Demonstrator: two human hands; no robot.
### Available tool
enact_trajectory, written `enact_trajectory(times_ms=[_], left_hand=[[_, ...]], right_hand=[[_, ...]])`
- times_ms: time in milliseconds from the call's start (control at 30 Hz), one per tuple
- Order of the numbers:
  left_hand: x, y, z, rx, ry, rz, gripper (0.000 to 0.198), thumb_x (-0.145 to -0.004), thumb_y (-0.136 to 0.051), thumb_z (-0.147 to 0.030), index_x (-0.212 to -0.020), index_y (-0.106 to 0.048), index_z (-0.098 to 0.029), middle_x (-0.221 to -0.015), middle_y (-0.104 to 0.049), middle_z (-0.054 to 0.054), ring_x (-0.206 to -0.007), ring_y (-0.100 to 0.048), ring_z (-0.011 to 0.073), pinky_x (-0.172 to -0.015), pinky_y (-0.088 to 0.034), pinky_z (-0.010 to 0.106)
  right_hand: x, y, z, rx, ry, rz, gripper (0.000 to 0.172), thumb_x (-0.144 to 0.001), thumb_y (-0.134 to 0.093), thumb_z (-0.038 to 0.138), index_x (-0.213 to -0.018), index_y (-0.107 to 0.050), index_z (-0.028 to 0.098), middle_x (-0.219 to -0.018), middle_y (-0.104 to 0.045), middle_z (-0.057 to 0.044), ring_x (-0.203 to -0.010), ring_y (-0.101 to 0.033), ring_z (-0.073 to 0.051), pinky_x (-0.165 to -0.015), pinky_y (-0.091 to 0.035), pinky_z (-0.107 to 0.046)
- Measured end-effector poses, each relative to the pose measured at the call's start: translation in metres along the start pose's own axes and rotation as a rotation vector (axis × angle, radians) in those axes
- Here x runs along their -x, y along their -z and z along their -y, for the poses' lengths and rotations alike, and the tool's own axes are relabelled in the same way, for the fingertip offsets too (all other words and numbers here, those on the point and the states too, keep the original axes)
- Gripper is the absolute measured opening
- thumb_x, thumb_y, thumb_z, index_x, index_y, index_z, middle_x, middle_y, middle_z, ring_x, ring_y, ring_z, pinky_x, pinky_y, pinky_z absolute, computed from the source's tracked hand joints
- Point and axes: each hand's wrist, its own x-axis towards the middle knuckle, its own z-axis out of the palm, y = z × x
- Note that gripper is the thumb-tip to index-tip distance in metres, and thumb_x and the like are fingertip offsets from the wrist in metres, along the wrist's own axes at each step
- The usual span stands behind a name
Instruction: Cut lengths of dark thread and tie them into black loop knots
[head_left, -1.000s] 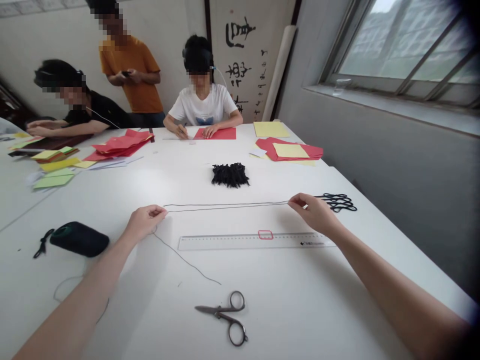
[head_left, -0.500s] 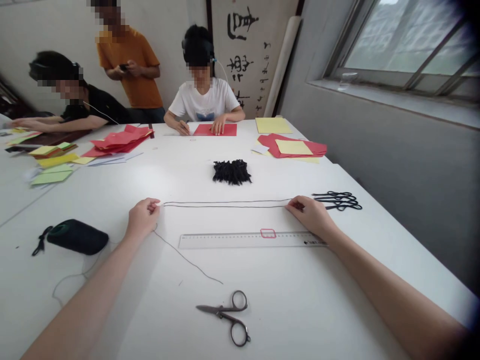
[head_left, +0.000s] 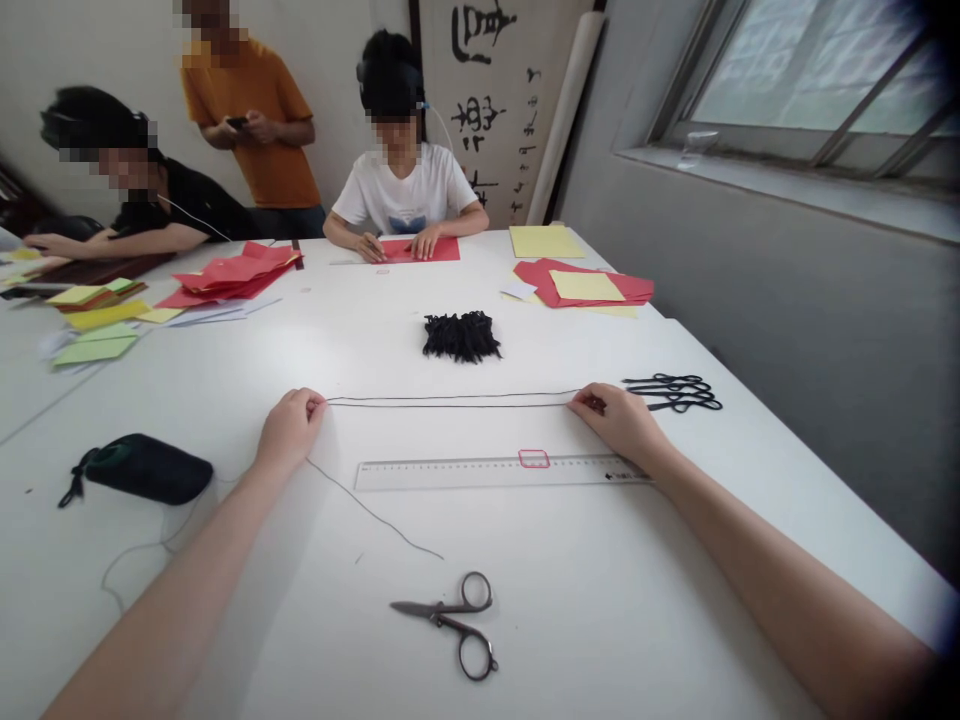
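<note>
A thin black cord (head_left: 450, 405) runs in two nearly parallel strands between my hands, stretched just above the white table (head_left: 360, 640). My left hand (head_left: 291, 430) pinches its left end, and a loose tail trails from that hand toward the middle. At the right end, my right hand (head_left: 619, 422) is closed on the cord. A clear ruler (head_left: 450, 475) with a red mark lies below the strands, its right end partly behind my right wrist. Scissors (head_left: 442, 610) rest nearer to me, blades parted slightly. Left of my left forearm lies a dark pouch-like bundle (head_left: 150, 470).
Several looped black cords (head_left: 679, 392) lie beyond my right hand. A black cord bundle (head_left: 461, 336) sits mid-table. Red paper (head_left: 232, 275) and yellow paper (head_left: 586, 286) lie farther back. Across the table a person in a white shirt (head_left: 405, 190) works on red paper.
The view has shifted slightly, so most things sit a little higher. Both hands keep their hold on the cord; my left thumb and fingers have shifted slightly at its end.
</note>
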Motion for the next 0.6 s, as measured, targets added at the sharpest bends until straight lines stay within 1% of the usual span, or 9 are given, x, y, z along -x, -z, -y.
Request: enact_trajectory(times_ms=[233,467,533,600], left_hand=[[-0.002,-0.003,-0.001,-0.061,0.038,-0.012,0.018,-0.081,-0.043,-0.031,-0.081,-0.057,-0.020,-0.083,-0.060,0.006,-0.079,-0.058,0.0219,-0.073,-0.044,0.031],[-0.002,-0.004,-0.004,-0.105,0.057,-0.032,0.018,-0.080,-0.045,-0.029,-0.082,-0.059,-0.018,-0.083,-0.062,0.006,-0.079,-0.059,0.0220,-0.071,-0.045,0.030],[-0.002,-0.004,-0.005,-0.113,0.060,-0.036,0.018,-0.080,-0.045,-0.029,-0.083,-0.059,-0.018,-0.083,-0.062,0.006,-0.079,-0.059,0.0219,-0.070,-0.045,0.030],[-0.002,-0.004,-0.005,-0.115,0.062,-0.038,0.019,-0.080,-0.045,-0.029,-0.084,-0.060,-0.018,-0.082,-0.062,0.006,-0.079,-0.059,0.0220,-0.070,-0.045,0.030]], right_hand=[[-0.005,-0.004,-0.004,0.030,0.023,-0.039,0.018,-0.080,-0.052,0.036,-0.080,-0.061,0.020,-0.079,-0.065,-0.005,-0.069,-0.056,-0.018,-0.065,-0.041,-0.029],[-0.011,-0.012,-0.008,0.033,0.086,-0.129,0.014,-0.080,-0.053,0.031,-0.077,-0.060,0.019,-0.075,-0.061,-0.004,-0.068,-0.056,-0.017,-0.067,-0.043,-0.029],[-0.011,-0.012,-0.009,0.041,0.103,-0.165,0.014,-0.081,-0.053,0.031,-0.079,-0.059,0.018,-0.078,-0.060,-0.005,-0.069,-0.056,-0.017,-0.069,-0.044,-0.029],[-0.009,-0.010,-0.011,0.065,0.106,-0.220,0.015,-0.083,-0.050,0.029,-0.085,-0.060,0.018,-0.086,-0.060,-0.007,-0.076,-0.056,-0.019,-0.074,-0.044,-0.032]])
